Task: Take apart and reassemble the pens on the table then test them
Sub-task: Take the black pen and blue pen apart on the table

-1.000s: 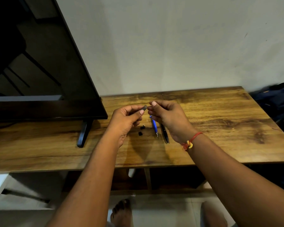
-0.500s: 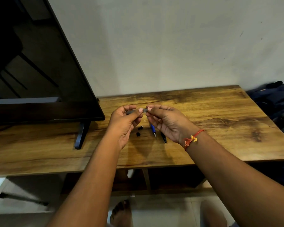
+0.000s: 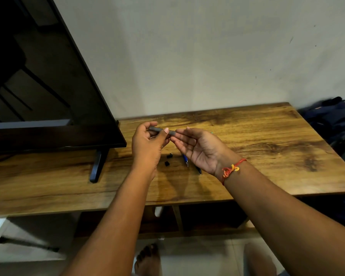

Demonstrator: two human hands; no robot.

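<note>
Wooden table against pale wall

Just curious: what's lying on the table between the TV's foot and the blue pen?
Head view: two small black pen pieces lie there, between the stand foot and blue pen.

No legible text or labels — perhaps too small on the pens — anywhere.
</note>
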